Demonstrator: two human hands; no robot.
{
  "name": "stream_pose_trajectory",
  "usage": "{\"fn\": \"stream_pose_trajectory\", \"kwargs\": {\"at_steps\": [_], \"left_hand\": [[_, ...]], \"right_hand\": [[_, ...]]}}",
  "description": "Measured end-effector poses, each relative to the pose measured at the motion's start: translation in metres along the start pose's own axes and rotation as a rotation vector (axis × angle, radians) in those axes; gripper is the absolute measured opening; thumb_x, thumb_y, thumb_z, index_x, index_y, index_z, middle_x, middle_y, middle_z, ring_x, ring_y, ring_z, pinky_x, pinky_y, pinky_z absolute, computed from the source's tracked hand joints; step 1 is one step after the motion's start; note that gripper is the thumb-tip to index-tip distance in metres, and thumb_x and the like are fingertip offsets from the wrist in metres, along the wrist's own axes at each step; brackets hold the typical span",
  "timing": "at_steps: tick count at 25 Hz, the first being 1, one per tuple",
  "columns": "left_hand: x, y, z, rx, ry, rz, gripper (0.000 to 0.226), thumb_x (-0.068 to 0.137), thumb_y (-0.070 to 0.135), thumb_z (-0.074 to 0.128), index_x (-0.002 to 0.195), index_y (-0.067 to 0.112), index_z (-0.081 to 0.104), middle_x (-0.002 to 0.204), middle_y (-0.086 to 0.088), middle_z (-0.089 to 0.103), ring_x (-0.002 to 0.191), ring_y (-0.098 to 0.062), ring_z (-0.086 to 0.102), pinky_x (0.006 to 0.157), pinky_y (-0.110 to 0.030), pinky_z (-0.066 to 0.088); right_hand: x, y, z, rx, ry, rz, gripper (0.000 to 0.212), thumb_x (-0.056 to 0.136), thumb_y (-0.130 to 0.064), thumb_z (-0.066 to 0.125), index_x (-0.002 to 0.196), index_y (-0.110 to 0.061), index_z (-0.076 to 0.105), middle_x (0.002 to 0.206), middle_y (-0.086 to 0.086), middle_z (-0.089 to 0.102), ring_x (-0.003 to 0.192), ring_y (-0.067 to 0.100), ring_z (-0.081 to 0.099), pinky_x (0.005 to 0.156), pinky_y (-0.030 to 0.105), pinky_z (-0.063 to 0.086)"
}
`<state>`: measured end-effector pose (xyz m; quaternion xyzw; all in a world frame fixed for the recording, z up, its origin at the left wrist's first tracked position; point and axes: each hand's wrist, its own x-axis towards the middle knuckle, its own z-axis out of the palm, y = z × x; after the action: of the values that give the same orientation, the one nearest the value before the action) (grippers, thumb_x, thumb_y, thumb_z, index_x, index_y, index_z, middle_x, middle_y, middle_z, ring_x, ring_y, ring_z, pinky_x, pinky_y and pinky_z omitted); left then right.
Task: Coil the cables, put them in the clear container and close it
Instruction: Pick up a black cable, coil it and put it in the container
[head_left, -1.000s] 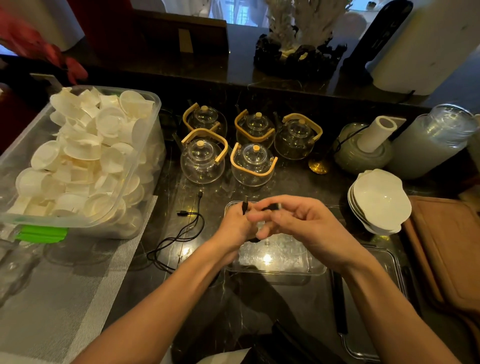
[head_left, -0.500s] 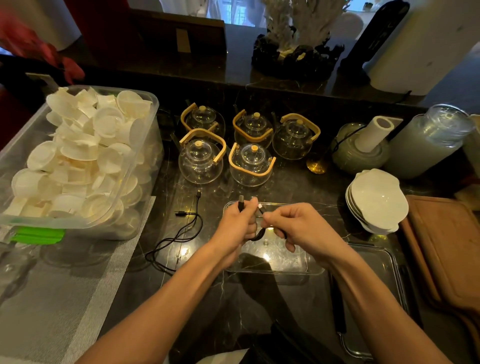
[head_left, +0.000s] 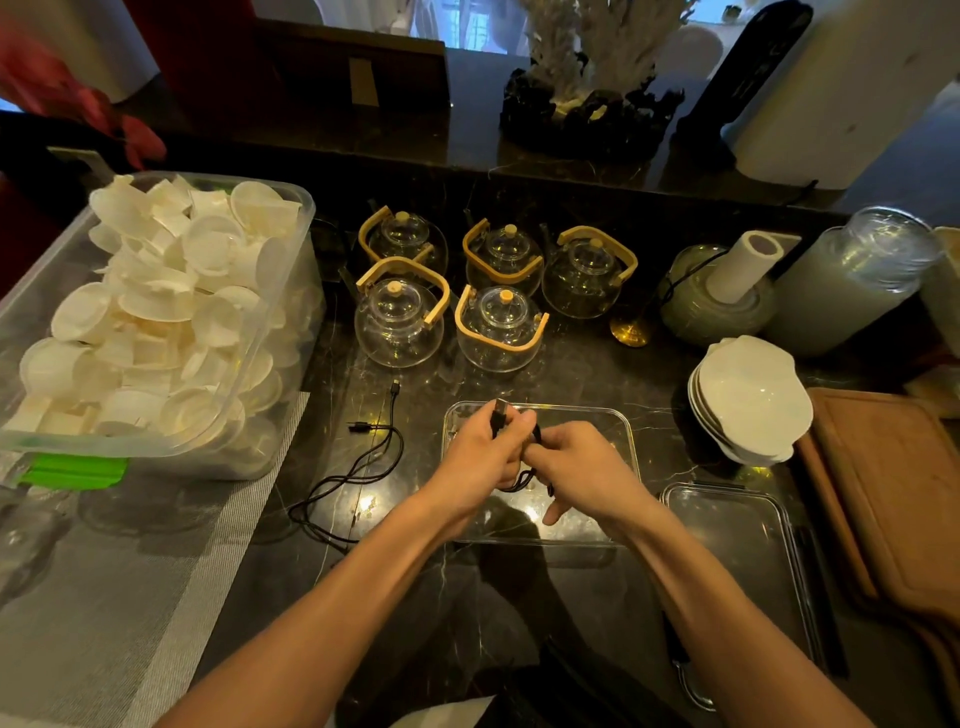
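At far left the big plastic bin (head_left: 280, 291) is heaped with white cups; just right of it a second black cable (head_left: 358, 467) lies loose on the counter, not yet coiled. Our left hand (head_left: 480, 457) and right hand (head_left: 582, 475) both pinch the first cable (head_left: 500, 415) above the clear container (head_left: 631, 441) — coiling seems under way, and next we'd lower it in. The lid (head_left: 779, 545) waits at right.

We stand at a dark marble counter (head_left: 571, 384), glossy with lamp glints; beyond its raised ledge (head_left: 467, 140), daylit windows (head_left: 467, 26).
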<state>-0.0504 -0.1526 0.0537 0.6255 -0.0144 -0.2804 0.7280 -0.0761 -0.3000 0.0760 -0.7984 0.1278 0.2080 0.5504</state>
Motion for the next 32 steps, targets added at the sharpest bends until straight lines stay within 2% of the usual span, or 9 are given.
{"fn": "stream_pose_trajectory", "kwargs": {"at_steps": [6, 8, 10, 12, 15, 17, 21, 26, 32], "left_hand": [[-0.004, 0.001, -0.001, -0.028, -0.001, 0.001, 0.018, 0.104, 0.025, 0.054, 0.095, 0.011, 0.047, 0.056, 0.006, 0.036, 0.044, -0.007, 0.027, 0.043, -0.02, 0.025], [-0.004, 0.002, -0.002, -0.049, -0.004, -0.012, 0.018, 0.104, 0.024, 0.055, 0.096, 0.011, 0.046, 0.057, 0.004, 0.036, 0.045, -0.008, 0.027, 0.043, -0.02, 0.024], [-0.002, 0.003, -0.005, -0.059, -0.008, -0.024, 0.018, 0.104, 0.024, 0.055, 0.095, 0.011, 0.046, 0.056, 0.006, 0.036, 0.045, -0.007, 0.027, 0.044, -0.02, 0.023], [-0.001, 0.003, -0.005, -0.085, -0.023, -0.018, 0.019, 0.104, 0.025, 0.055, 0.092, 0.014, 0.046, 0.056, 0.008, 0.037, 0.045, -0.006, 0.027, 0.043, -0.019, 0.024], [0.0, 0.0, -0.007, -0.102, -0.038, -0.006, 0.02, 0.104, 0.026, 0.055, 0.09, 0.015, 0.046, 0.058, 0.007, 0.037, 0.046, -0.006, 0.027, 0.043, -0.018, 0.025], [0.0, -0.002, -0.009, -0.143, -0.083, -0.003, 0.021, 0.104, 0.026, 0.055, 0.087, 0.017, 0.046, 0.059, 0.006, 0.033, 0.046, -0.006, 0.025, 0.042, -0.018, 0.024], [-0.002, -0.004, -0.014, -0.329, -0.218, -0.052, 0.025, 0.105, 0.023, 0.053, 0.08, 0.021, 0.049, 0.057, 0.006, 0.029, 0.043, -0.004, 0.026, 0.04, -0.016, 0.024], [-0.003, 0.003, -0.015, -0.506, -0.302, -0.101, 0.027, 0.106, 0.02, 0.049, 0.084, 0.019, 0.065, 0.056, 0.009, 0.032, 0.041, 0.0, 0.03, 0.04, -0.015, 0.02], [-0.003, 0.011, -0.011, -0.616, -0.405, -0.144, 0.03, 0.107, 0.02, 0.045, 0.083, 0.017, 0.063, 0.055, 0.01, 0.032, 0.039, 0.001, 0.032, 0.04, -0.014, 0.022]], "right_hand": [[0.007, 0.004, -0.005, 0.268, -0.216, 0.226, 0.032, 0.097, -0.022, 0.062, 0.067, -0.014, 0.07, 0.056, 0.001, 0.05, 0.038, 0.007, 0.033, 0.035, 0.022, 0.039], [0.009, 0.009, -0.004, 0.429, -0.207, 0.224, 0.012, 0.096, -0.014, 0.066, 0.086, -0.008, 0.069, 0.055, -0.002, 0.043, 0.037, 0.004, 0.031, 0.033, 0.018, 0.031], [0.011, 0.015, -0.005, 0.635, -0.217, 0.233, 0.02, 0.092, -0.007, 0.07, 0.111, -0.002, 0.066, 0.058, -0.003, 0.042, 0.036, 0.002, 0.036, 0.034, 0.016, 0.037], [0.012, 0.02, -0.006, 0.783, -0.23, 0.249, 0.018, 0.084, -0.009, 0.077, 0.098, -0.005, 0.068, 0.059, -0.003, 0.047, 0.037, 0.002, 0.044, 0.039, 0.015, 0.047], [0.009, 0.025, -0.005, 0.872, -0.246, 0.239, 0.004, 0.079, -0.011, 0.08, 0.082, -0.013, 0.077, 0.058, -0.005, 0.045, 0.038, 0.002, 0.043, 0.038, 0.013, 0.045], [0.008, 0.028, -0.004, 0.874, -0.297, 0.219, 0.009, 0.082, -0.014, 0.079, 0.09, -0.01, 0.079, 0.06, -0.004, 0.045, 0.037, 0.001, 0.041, 0.036, 0.013, 0.041], [0.006, 0.033, -0.007, 0.911, -0.491, 0.159, 0.049, 0.074, -0.019, 0.091, 0.11, -0.003, 0.063, 0.077, 0.007, 0.043, 0.033, 0.001, 0.039, 0.033, 0.014, 0.034], [0.005, 0.036, -0.005, 1.143, -0.569, 0.08, 0.052, 0.081, -0.013, 0.087, 0.124, -0.006, 0.058, 0.071, 0.006, 0.057, 0.035, 0.002, 0.048, 0.033, 0.015, 0.044], [0.009, 0.036, -0.006, 1.317, -0.587, 0.028, 0.042, 0.085, -0.009, 0.083, 0.111, -0.01, 0.049, 0.073, 0.009, 0.06, 0.037, 0.004, 0.048, 0.031, 0.014, 0.04]]}}
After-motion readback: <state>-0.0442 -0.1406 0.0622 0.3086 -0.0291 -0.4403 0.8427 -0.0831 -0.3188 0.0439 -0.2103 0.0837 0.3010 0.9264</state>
